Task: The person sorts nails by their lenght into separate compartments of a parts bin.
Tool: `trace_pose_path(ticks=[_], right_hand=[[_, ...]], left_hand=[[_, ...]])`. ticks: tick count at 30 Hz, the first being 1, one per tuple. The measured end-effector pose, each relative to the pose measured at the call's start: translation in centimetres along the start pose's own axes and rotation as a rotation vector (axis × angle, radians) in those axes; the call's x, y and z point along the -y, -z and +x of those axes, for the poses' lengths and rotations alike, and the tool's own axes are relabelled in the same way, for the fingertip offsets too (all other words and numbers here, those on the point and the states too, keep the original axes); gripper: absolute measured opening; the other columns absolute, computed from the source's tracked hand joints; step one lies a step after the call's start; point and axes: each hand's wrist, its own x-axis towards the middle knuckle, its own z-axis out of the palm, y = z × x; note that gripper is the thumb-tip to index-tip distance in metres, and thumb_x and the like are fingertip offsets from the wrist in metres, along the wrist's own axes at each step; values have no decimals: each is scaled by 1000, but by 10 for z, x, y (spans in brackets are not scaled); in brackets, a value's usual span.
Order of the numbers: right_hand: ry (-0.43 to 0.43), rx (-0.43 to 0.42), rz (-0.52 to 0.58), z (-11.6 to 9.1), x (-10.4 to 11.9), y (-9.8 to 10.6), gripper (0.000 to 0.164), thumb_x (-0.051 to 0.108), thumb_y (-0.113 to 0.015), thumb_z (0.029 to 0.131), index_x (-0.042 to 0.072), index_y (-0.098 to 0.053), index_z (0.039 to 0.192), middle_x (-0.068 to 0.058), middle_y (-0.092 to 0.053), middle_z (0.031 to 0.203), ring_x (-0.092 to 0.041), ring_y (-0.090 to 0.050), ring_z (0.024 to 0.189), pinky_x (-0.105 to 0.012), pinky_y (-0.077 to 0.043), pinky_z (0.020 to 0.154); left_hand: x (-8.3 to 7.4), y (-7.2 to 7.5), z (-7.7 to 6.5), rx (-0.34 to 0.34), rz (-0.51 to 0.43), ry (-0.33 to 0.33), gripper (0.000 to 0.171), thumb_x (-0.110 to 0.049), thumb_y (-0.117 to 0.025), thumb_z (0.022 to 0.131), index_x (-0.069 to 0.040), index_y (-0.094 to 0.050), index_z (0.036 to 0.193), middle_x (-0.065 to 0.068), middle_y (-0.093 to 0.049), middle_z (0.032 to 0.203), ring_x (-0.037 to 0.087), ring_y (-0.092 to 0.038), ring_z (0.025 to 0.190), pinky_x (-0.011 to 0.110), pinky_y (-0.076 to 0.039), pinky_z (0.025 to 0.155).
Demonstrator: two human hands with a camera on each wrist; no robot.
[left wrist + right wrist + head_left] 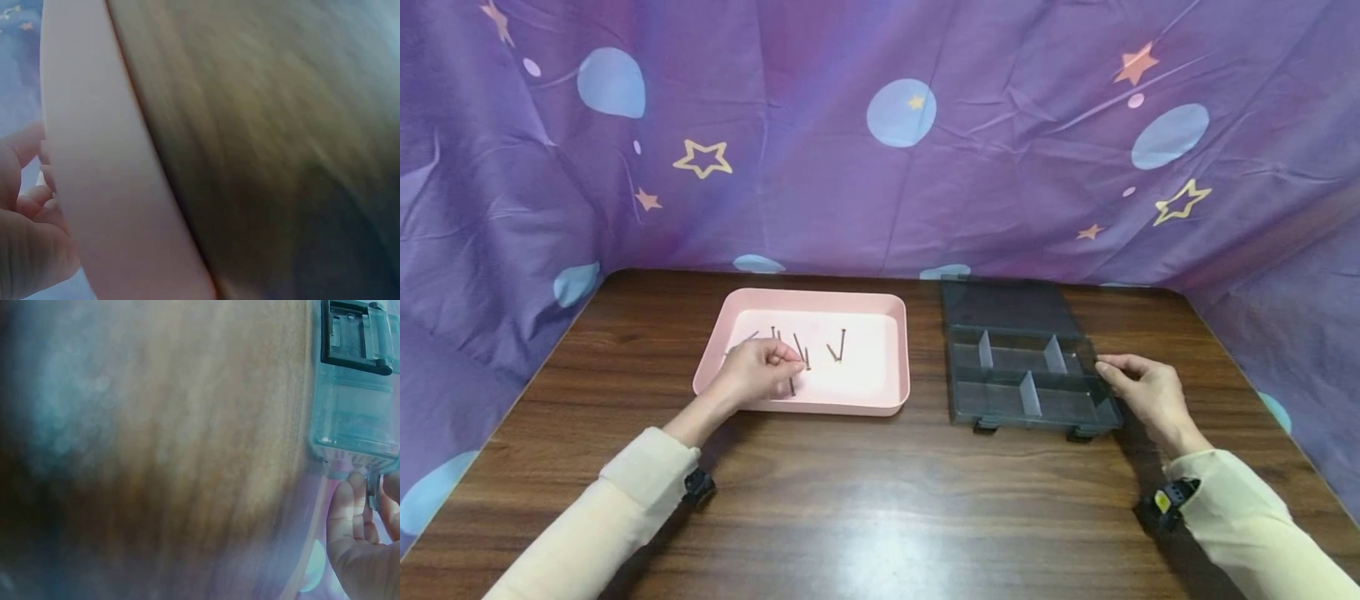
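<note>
In the head view my left hand (760,368) reaches over the left part of a pink tray (891,407), its thumb and forefinger tips close together at a thin brownish screw (798,346). Several more screws (842,343) lie scattered in the tray. From the left wrist, the tray's outer wall (106,156) hides those fingertips. At the right, my right hand (1150,398) pinches the right edge of a dark see-through compartment case (992,417). A small tab (373,490) of the case sits between its thumb and fingers in the right wrist view.
The case's lid (1007,304) lies folded back toward the rear, and upright dividers (1030,393) split the inside. Two black latches (1081,435) are on its front. A purple patterned cloth (820,167) hangs behind the wooden table (850,483).
</note>
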Motion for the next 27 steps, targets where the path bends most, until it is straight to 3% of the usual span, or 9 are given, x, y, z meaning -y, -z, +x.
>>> trace_pose_path(ticks=[6, 15, 27], right_hand=[[3, 0, -4, 0, 0, -1, 40, 19, -60, 91, -17, -58, 109, 33, -55, 71, 7, -48, 58, -13, -44, 52], [-8, -2, -17, 0, -1, -1, 41, 20, -60, 92, -17, -58, 109, 34, -55, 71, 8, -48, 58, -13, -44, 52], [-15, 0, 7, 0, 0, -1, 41, 21, -61, 92, -16, -59, 108, 28, -60, 75, 6, -50, 60, -14, -45, 53]], left_hand=[[10, 6, 1, 56, -10, 100, 17, -15, -70, 81, 1, -67, 88, 4, -67, 71, 5, -52, 55, 19, -43, 53], [15, 8, 4, 110, 73, 143, 18, -21, -71, 79, -3, -68, 83, -2, -66, 63, 7, -49, 59, 22, -41, 58], [15, 5, 7, 148, 157, 117, 20, -23, -73, 79, -3, -70, 79, -9, -55, 52, 5, -45, 53, 23, -38, 55]])
